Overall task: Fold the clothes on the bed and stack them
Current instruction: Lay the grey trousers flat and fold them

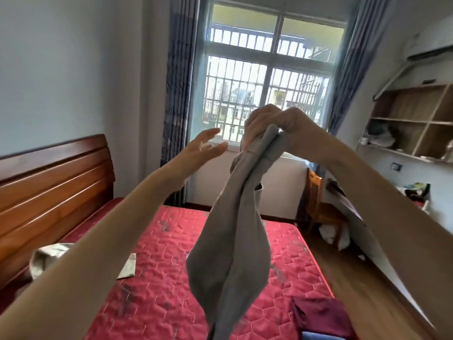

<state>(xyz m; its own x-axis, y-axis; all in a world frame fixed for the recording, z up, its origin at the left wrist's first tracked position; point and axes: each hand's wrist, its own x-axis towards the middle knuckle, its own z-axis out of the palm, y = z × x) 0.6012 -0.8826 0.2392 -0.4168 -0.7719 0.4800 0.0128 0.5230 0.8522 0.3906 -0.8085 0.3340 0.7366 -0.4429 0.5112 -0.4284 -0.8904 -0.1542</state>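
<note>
While a maroon garment [318, 315] and a beige garment [46, 260] are lying on the red bed [159, 266], the right hand [272, 123] is gripping a grey garment [235, 229] hanging above it, and the left hand [208, 143] is reaching beside it, fingers spread, holding nothing.

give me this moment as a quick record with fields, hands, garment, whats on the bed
right hand: right hand grips the top of the grey garment
left hand: left hand open, apart from the garment
garment: hangs in the air above the bed
on bed: beige garment near the headboard; maroon cloth and blue cloth at near right
</note>
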